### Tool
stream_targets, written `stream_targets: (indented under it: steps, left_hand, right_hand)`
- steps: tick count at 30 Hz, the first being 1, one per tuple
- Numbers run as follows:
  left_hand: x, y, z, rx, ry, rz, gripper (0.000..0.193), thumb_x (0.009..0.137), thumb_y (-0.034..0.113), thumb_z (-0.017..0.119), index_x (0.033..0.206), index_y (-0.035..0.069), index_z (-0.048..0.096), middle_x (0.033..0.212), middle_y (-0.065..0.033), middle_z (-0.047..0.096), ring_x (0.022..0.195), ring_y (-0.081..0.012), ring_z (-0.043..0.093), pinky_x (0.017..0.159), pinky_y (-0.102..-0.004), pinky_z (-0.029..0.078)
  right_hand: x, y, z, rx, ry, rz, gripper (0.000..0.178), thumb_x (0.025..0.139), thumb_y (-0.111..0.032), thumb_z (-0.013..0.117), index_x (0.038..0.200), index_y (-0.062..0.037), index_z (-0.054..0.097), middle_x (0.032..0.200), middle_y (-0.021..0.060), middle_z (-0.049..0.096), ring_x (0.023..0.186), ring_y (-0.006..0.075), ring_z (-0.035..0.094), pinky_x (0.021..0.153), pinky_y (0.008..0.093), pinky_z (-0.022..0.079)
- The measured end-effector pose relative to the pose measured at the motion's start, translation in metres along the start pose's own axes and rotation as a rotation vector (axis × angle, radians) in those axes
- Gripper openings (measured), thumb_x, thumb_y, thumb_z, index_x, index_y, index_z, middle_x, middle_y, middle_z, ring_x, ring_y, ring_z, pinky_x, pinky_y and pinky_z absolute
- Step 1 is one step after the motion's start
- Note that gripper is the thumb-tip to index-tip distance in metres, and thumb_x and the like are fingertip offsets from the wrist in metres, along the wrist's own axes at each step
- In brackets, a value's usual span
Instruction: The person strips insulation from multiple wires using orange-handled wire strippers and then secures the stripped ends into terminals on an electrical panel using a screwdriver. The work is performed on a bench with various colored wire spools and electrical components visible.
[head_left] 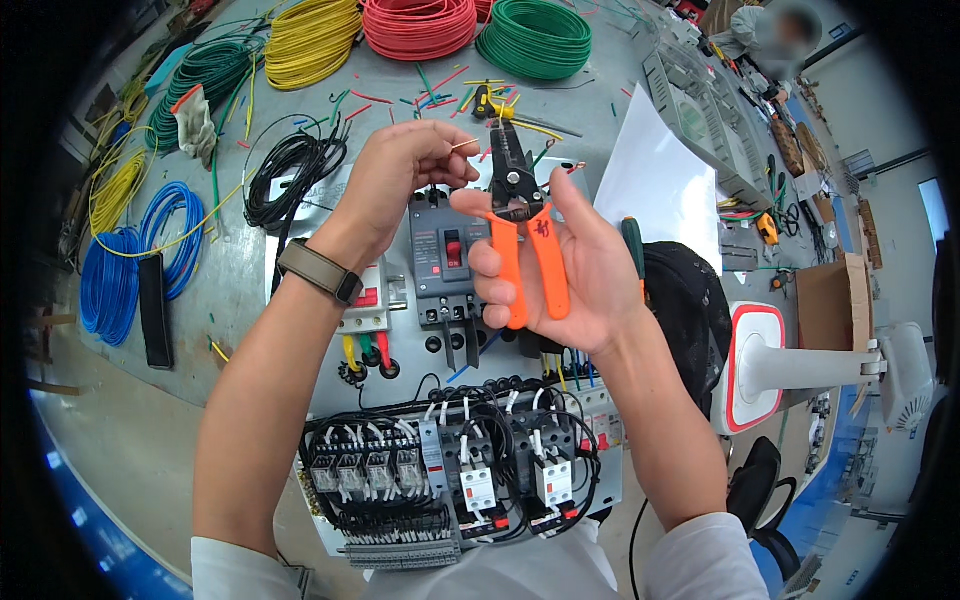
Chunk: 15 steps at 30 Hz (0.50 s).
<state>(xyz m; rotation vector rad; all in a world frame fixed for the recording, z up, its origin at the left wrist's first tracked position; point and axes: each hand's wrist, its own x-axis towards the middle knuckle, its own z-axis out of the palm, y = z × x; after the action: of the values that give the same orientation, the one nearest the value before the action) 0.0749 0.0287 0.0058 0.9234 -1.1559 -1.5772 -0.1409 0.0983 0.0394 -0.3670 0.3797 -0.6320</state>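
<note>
My left hand (415,165), with a watch on its wrist, is closed in a pinch on a thin pale wire (466,144) whose tip points right. My right hand (592,275) is wrapped round orange-handled wire strippers (515,182). Their dark jaws point up, just right of the wire's tip and apart from it. Beneath both hands lies a grey moulded-case circuit breaker (437,245) with a red switch, fixed to a pale mounting plate. A smaller white breaker (365,300) sits to its left, with yellow, green and red wires below.
A wired panel with relays (380,472) and contactors (477,488) lies nearest my body. Yellow (312,45), red (420,28), green (535,40) and blue wire coils (112,285) lie on the grey table. White paper (660,175) and a black bag (690,320) are at right. Another person (765,40) is far right.
</note>
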Motion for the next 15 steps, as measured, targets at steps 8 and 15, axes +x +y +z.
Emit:
stream_targets:
  steps: [8,15]
  left_hand:
    - [0.004,-0.003,-0.001,-0.047,-0.014,0.045,0.028,0.096,0.014,0.053,0.105,-0.004,0.073,0.090,-0.0092,0.073,0.090,-0.0191,0.074,0.089,-0.0317,0.058]
    - [0.003,0.000,0.001,-0.028,-0.018,0.009,0.030,0.098,0.014,0.050,0.114,-0.004,0.068,0.098,-0.0063,0.071,0.090,-0.0158,0.069,0.093,-0.0317,0.054]
  right_hand:
    - [-0.001,0.001,-0.010,0.052,-0.025,0.050,0.064,0.111,-0.052,0.029,0.141,-0.0026,0.058,0.086,0.0119,0.065,0.063,0.0266,0.061,0.065,0.0438,0.056]
    - [-0.001,0.011,-0.005,0.199,-0.025,0.000,0.071,0.112,-0.060,0.031,0.145,-0.0009,0.051,0.106,0.0184,0.070,0.081,0.0357,0.072,0.079,0.0576,0.061]
